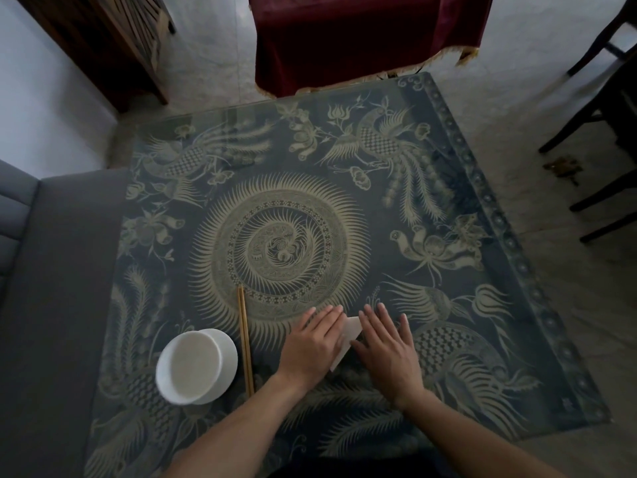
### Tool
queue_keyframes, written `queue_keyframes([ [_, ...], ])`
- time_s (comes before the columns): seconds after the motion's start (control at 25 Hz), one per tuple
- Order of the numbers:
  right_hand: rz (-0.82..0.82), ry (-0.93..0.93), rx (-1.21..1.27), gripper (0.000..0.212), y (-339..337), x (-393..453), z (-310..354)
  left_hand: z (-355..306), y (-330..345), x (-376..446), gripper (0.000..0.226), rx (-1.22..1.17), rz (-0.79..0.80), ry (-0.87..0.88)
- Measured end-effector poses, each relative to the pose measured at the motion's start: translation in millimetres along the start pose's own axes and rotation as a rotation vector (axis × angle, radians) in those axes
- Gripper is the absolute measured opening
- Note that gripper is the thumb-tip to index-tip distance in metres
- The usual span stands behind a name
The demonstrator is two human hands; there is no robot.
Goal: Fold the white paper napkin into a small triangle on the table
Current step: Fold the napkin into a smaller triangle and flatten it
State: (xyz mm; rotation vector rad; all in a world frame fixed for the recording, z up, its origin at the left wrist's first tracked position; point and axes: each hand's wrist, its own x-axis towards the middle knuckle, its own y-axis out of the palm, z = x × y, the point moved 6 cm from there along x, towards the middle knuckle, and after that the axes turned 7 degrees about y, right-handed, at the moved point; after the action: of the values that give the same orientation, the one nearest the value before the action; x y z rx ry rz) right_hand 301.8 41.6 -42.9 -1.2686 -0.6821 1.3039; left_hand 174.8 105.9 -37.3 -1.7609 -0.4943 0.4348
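Two hands flat on one little napkin, that's pretty much the whole scene. Using the napkin [349,336] as the reference point: well off to its left sits a white bowl [193,365], looks like there's a second one nested under it. Between the bowl and the napkin, a pair of chopsticks [245,339] lies lengthwise on the patterned counter [448,236], just beside the bowl.

Then the left hand [315,343], fingers straight and lying flat over the napkin's left part, pressing rather than gripping anything. The napkin itself only peeks out as a white wedge between the two hands, near the counter's front edge, so it looks already folded down fairly small. I can't tell how many layers or whether the final triangle is done. Right hand [386,350] is the same deal, open and flat, fingers spread, covering the napkin's right side with nothing pinched.

What could go wrong from here: the top looks like glass, so thin paper can skate if one palm pushes harder than the other, and the edges drift out of line. Lift both hands too quickly and the crease probably springs back open. Pressing unevenly could leave a lopsided triangle too.
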Motion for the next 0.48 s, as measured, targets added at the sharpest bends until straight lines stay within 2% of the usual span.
queue_keyframes([
  [0.12, 0.027, -0.026, -0.076, 0.070, 15, -2, 4, -14, 11, 0, 0.042, -0.019, 0.074, 0.056],
  [0.28, 0.064, -0.006, -0.061, 0.084, 30, -7, 1, -13, 26, -15, 0.061, 0.002, 0.246, 0.009],
  [0.48, 0.082, 0.008, -0.026, 0.091, 34, -7, 2, -6, 29, -17, 0.073, -0.029, 0.320, 0.088],
])
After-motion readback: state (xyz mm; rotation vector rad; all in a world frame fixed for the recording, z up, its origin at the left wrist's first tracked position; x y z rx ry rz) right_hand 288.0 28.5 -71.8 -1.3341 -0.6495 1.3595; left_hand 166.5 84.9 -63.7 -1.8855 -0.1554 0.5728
